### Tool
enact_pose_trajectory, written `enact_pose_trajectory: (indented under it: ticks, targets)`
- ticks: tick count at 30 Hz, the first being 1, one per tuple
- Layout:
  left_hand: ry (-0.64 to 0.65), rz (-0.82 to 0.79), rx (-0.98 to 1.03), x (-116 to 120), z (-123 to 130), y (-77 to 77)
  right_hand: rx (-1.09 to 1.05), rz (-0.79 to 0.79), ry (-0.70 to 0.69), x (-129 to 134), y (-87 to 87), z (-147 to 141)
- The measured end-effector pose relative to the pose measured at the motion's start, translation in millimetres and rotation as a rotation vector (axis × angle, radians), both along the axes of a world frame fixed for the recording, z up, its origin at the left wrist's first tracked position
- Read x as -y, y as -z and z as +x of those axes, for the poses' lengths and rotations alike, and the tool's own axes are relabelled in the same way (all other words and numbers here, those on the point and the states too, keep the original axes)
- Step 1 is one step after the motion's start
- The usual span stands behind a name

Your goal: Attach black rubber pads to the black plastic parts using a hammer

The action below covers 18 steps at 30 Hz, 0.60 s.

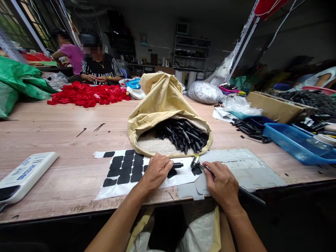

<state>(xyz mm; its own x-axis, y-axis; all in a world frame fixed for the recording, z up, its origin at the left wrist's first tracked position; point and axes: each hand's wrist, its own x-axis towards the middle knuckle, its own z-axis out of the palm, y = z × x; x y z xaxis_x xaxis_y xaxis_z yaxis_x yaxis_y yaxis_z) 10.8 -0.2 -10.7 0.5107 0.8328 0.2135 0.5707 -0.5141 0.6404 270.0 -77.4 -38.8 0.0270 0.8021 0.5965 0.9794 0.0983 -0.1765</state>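
My left hand (157, 170) is closed round a black cylindrical part (178, 165), whose end sticks out to the right over the white backing sheet (154, 181). In my right hand (222, 180) is a small hammer (195, 162); its metal head is just right of the black part, apart from it, and its dark handle runs down to the right. Rows of black rounded squares (127, 170) lie on the sheet left of my left hand. Behind both hands a yellowish sack (157, 105) lies open, with many similar black parts (186, 134) inside.
A grey board (244, 168) lies on the table right of the sheet. At the right stand a blue tray (291, 140) and a cardboard box (275, 106). A white device (28, 175) sits at the left. Red pieces (88, 93) are piled farther back, near two people.
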Motion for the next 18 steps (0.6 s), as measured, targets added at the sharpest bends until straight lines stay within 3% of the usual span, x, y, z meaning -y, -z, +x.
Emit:
enact_pose_trajectory:
  ticks: [4, 8, 12, 15, 18]
  targets:
    - [0.014, 0.019, 0.001, 19, -1, -17.6, 0.011, 0.011, -0.002, -1, 2.0, 1]
    - [0.229, -0.098, -0.098, 65, -6, -34.9, 0.005, 0.007, -0.012, -1, 2.7, 1]
    - [0.358, -0.094, -0.243, 100, -10, -38.2, 0.001, -0.006, -0.009, -1, 2.0, 1]
    - [0.382, -0.108, -0.252, 95, -10, -41.7, 0.007, -0.012, -0.004, 0, 1.8, 0]
    - [0.306, -0.104, -0.227, 57, -2, -49.0, 0.001, -0.017, -0.003, 0, 1.9, 0]
